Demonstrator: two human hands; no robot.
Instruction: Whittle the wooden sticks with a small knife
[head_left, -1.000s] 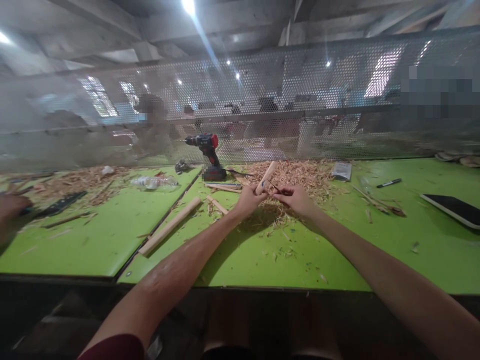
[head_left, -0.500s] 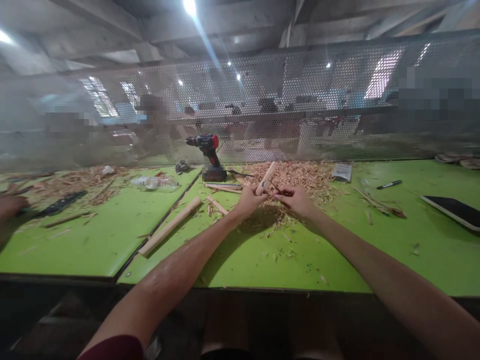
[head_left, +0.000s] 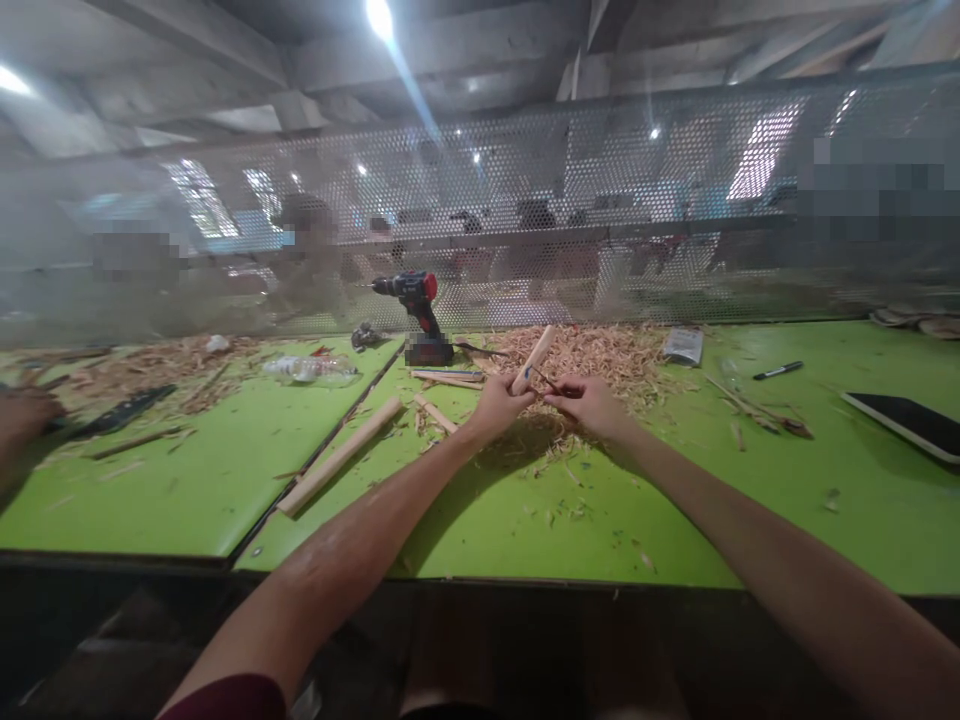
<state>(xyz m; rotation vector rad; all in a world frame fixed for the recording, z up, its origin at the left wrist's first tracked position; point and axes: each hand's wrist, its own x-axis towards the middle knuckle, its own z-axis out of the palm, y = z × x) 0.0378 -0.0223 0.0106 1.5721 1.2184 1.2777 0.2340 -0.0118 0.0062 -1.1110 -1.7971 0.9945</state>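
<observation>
My left hand is closed around a short pale wooden stick, which slants up and away and carries a blue mark. Close by on its right, my right hand pinches a thin dark tool whose tip meets the stick near the blue mark. The tool's exact kind is too small to make out. Under and behind both hands spreads a heap of wood shavings. A thicker wooden rod lies on the green table left of my left forearm.
A cordless drill stands at the back, beside thin sticks. Leftward lie a plastic bottle and another person's hand. To the right are a packet, a pen and a tablet-like device. A perforated screen rises behind.
Both hands stay almost in place on the stick and tool. My right hand has shifted very slightly left. At the far left, the other person's hand has moved a little.
</observation>
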